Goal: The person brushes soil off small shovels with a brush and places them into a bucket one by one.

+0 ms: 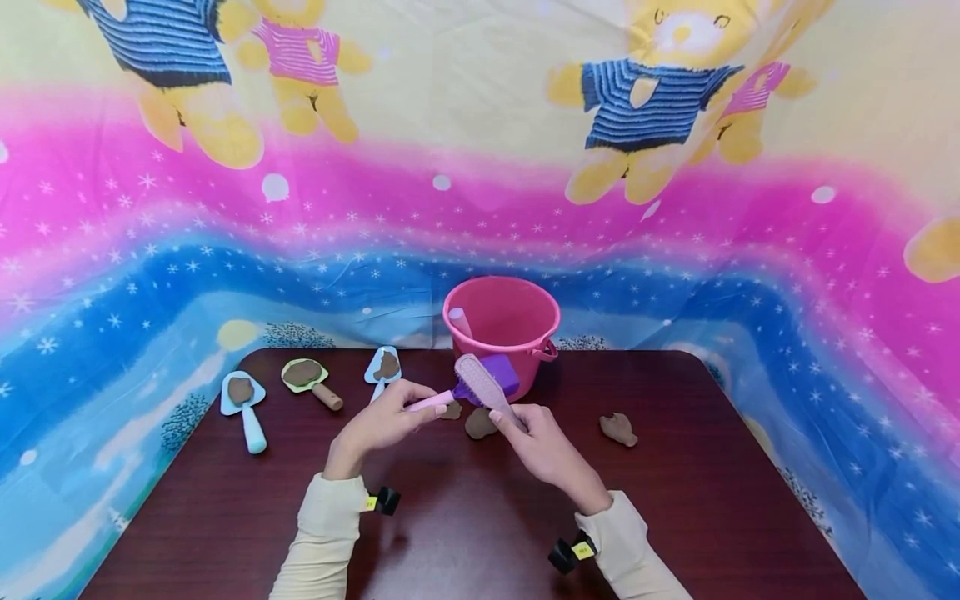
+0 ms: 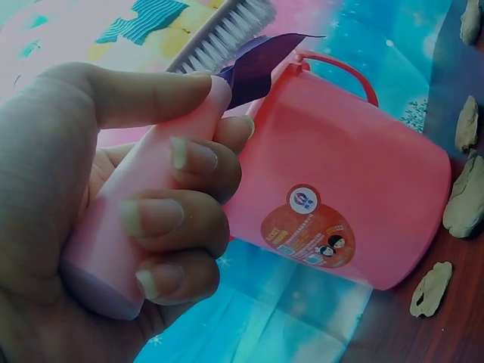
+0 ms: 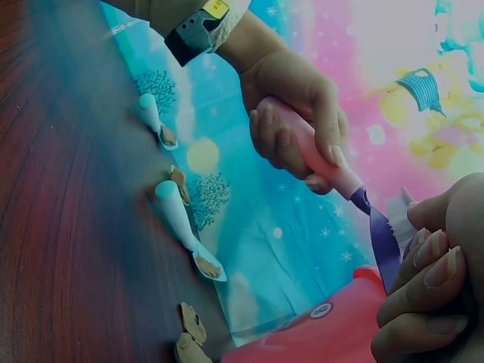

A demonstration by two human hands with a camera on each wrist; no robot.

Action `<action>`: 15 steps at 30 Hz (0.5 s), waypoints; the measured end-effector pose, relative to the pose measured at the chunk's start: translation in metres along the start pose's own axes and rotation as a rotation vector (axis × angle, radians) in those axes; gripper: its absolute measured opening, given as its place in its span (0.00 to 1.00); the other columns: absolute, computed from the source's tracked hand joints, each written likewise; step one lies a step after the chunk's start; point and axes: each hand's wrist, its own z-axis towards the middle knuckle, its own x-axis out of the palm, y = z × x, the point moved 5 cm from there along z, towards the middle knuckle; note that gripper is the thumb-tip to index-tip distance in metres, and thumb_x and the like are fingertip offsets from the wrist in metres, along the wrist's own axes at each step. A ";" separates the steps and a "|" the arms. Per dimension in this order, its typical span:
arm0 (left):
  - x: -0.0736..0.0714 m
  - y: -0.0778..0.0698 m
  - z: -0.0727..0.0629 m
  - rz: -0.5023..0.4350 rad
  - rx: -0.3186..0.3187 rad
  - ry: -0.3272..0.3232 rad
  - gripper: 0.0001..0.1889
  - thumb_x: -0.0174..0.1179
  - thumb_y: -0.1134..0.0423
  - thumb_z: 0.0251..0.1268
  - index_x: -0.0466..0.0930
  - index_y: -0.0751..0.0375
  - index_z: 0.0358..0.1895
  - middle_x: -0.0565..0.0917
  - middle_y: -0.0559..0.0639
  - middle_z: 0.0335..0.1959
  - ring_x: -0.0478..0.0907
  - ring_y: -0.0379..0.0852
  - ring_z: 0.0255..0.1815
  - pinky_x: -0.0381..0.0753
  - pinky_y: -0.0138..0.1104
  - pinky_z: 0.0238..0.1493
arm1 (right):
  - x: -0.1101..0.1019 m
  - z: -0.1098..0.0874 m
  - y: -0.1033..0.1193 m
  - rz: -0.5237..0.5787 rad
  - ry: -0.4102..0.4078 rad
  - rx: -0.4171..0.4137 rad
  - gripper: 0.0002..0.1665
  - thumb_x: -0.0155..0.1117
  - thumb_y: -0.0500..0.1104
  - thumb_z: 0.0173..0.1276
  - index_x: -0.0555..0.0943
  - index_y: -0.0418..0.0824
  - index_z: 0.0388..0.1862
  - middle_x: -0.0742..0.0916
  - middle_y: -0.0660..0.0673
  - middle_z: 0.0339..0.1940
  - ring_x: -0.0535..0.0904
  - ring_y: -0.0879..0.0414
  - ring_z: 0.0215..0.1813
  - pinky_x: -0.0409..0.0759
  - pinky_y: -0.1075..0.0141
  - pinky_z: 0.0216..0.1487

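My left hand [image 1: 382, 417] grips the pink handle of a toy trowel with a purple blade [image 1: 504, 375], its fingers wrapped round the handle in the left wrist view. A scrub brush [image 1: 483, 383] with pale bristles [image 2: 231, 34] is held in my right hand [image 1: 551, 448]. Brush head and blade meet or overlap in front of a pink bucket [image 1: 534, 367]; whether the bristles touch the blade, I cannot tell for sure. Both tools are lifted above the table. The right hand's curled fingers [image 3: 423, 280] hide most of the brush handle in the right wrist view.
On the left lie a light-blue trowel [image 1: 255, 429], a green one [image 1: 326, 396] and another blue one [image 1: 384, 367], each bearing brown clay. Brown lumps [image 1: 480, 423] sit by the bucket, another lump [image 1: 618, 429] to the right. A pink handle [image 1: 459, 319] leans inside the bucket.
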 end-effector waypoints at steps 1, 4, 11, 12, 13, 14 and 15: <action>0.000 0.000 0.000 0.001 -0.001 -0.002 0.07 0.63 0.58 0.71 0.88 0.54 0.43 0.69 0.44 0.15 0.63 0.37 0.17 0.67 0.31 0.22 | 0.000 0.000 -0.001 -0.002 -0.003 0.002 0.25 0.54 0.56 0.80 0.74 0.42 0.24 0.68 0.53 0.16 0.61 0.63 0.19 0.62 0.70 0.22; -0.001 0.001 -0.001 0.003 -0.003 -0.011 0.07 0.64 0.58 0.71 0.88 0.54 0.43 0.70 0.44 0.16 0.65 0.37 0.18 0.68 0.31 0.22 | -0.002 0.001 -0.004 -0.012 -0.016 0.008 0.25 0.55 0.56 0.80 0.74 0.42 0.24 0.68 0.53 0.17 0.62 0.63 0.20 0.62 0.70 0.23; -0.002 0.002 -0.001 0.005 0.001 -0.025 0.07 0.64 0.57 0.70 0.89 0.53 0.44 0.69 0.43 0.16 0.63 0.37 0.18 0.66 0.30 0.22 | -0.005 0.004 -0.010 -0.010 -0.030 0.008 0.26 0.55 0.56 0.80 0.74 0.41 0.24 0.68 0.53 0.17 0.62 0.62 0.21 0.62 0.70 0.23; -0.002 0.002 -0.001 0.008 0.003 -0.027 0.07 0.64 0.57 0.70 0.89 0.53 0.44 0.68 0.43 0.16 0.63 0.37 0.18 0.66 0.30 0.22 | -0.005 0.004 -0.010 -0.010 -0.031 0.007 0.25 0.55 0.56 0.80 0.74 0.43 0.24 0.68 0.53 0.17 0.62 0.62 0.21 0.62 0.70 0.23; -0.002 0.002 0.000 0.010 0.005 -0.028 0.07 0.65 0.57 0.70 0.89 0.53 0.44 0.68 0.43 0.16 0.63 0.37 0.18 0.66 0.30 0.22 | -0.006 0.004 -0.010 -0.011 -0.034 0.006 0.25 0.55 0.56 0.80 0.74 0.44 0.23 0.68 0.53 0.17 0.62 0.62 0.21 0.62 0.70 0.23; -0.002 0.003 0.000 0.012 0.006 -0.029 0.07 0.65 0.57 0.70 0.89 0.53 0.44 0.68 0.43 0.16 0.63 0.37 0.19 0.66 0.31 0.23 | -0.006 0.005 -0.010 -0.013 -0.037 0.006 0.25 0.55 0.56 0.80 0.74 0.44 0.23 0.68 0.53 0.17 0.61 0.62 0.21 0.61 0.70 0.23; -0.002 0.003 0.000 0.014 0.008 -0.030 0.07 0.65 0.57 0.70 0.89 0.53 0.44 0.69 0.43 0.16 0.63 0.37 0.19 0.66 0.31 0.23 | -0.007 0.004 -0.010 -0.013 -0.041 0.007 0.25 0.55 0.55 0.80 0.74 0.44 0.23 0.68 0.53 0.17 0.61 0.62 0.21 0.61 0.70 0.24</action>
